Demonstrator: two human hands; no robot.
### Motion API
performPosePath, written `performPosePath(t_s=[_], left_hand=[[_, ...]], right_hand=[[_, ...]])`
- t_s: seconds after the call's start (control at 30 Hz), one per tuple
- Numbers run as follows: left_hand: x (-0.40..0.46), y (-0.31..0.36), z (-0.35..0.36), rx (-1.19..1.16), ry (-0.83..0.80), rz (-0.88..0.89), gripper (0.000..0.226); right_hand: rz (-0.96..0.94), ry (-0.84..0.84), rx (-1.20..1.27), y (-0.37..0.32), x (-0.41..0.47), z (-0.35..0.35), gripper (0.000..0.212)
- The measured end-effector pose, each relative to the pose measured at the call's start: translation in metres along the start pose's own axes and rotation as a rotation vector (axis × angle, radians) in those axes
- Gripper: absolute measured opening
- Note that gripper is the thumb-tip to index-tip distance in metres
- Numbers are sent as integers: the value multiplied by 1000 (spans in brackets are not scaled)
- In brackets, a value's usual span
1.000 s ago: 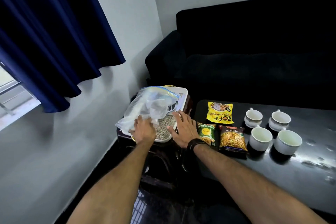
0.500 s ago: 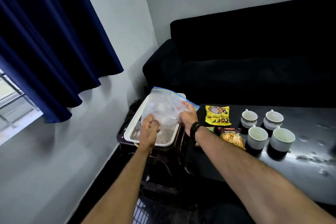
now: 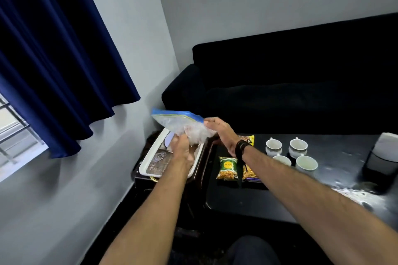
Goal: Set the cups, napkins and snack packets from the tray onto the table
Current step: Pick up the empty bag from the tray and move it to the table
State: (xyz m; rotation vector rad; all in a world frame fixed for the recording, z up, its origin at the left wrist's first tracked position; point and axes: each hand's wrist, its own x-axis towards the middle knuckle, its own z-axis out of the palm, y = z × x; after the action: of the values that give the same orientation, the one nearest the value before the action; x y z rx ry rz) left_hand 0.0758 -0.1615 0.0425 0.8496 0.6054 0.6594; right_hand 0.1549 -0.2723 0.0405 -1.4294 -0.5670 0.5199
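Observation:
A clear zip bag with a blue top strip and white contents is held up above the white tray. My left hand grips its lower edge and my right hand holds its right side. On the black table lie a green snack packet, an orange one partly under my right forearm, and a yellow one mostly hidden by my wrist. Several white cups stand to their right.
The tray rests on a dark stool left of the table. A black sofa runs behind. A white and black object stands at the table's right edge. A blue curtain hangs at the left by the window.
The zip bag has been lifted off the tray. My right hand moved from beside the tray up onto the bag's right side, and both hands rose with it.

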Motion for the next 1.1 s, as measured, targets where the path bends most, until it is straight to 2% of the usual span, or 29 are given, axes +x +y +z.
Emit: performPosePath(t_s=[0.07, 0.13, 0.17, 0.23, 0.3, 0.37, 0.4, 0.47, 0.5, 0.53, 0.6, 0.63, 0.67, 0.8, 0.87, 0.9, 1.0, 1.1], left_hand=[[-3, 1, 15, -52, 48, -29, 33], [-11, -3, 30, 114, -31, -62, 35], [-19, -7, 36, 276, -124, -82, 33], [-36, -14, 46, 625, -327, -95, 28], [-46, -18, 55, 894, -501, -91, 27], [-53, -24, 64, 991, -630, -104, 18], [-57, -28, 69, 952, -648, -99, 13], [-64, -40, 81, 727, -589, -85, 8], [-67, -49, 85, 580, -546, -83, 15], [-68, -58, 89, 456, -529, -86, 33], [-70, -77, 92, 422, -600, -70, 77], [-74, -87, 95, 472, -675, -59, 89], [-79, -96, 97, 514, -729, -58, 88], [-98, -123, 120, 644, -666, 17, 22], [-107, -141, 135, 669, -707, -51, 7], [-116, -149, 143, 659, -754, -109, 6], [-147, -175, 172, 735, -895, -207, 19], [-180, -214, 198, 862, -976, -256, 58]], right_hand=[[-140, -29, -194, -2, -14, -15, 72], [-255, -38, -479, -4, -25, -29, 109], [-293, -37, -582, -5, -28, -38, 121], [-327, -57, -671, -12, -34, -58, 126], [-324, -125, -716, -15, -40, -76, 119], [-292, -120, -720, -16, -50, -89, 98], [-284, -62, -696, -15, -54, -95, 82], [-282, 110, -613, -15, -61, -106, 51], [-269, 196, -558, -17, -64, -113, 39], [-246, 269, -504, -19, -67, -121, 30], [-161, 338, -467, -21, -76, -139, 20], [-116, 331, -481, -20, -82, -149, 17], [-81, 300, -476, -18, -88, -158, 16], [25, 210, -164, -10, -122, -192, 40], [70, 217, -116, -9, -141, -218, 58], [80, 233, -119, -9, -151, -234, 59], [109, 367, -139, -11, -185, -283, 33], [173, 631, -145, -6, -229, -337, 22]])
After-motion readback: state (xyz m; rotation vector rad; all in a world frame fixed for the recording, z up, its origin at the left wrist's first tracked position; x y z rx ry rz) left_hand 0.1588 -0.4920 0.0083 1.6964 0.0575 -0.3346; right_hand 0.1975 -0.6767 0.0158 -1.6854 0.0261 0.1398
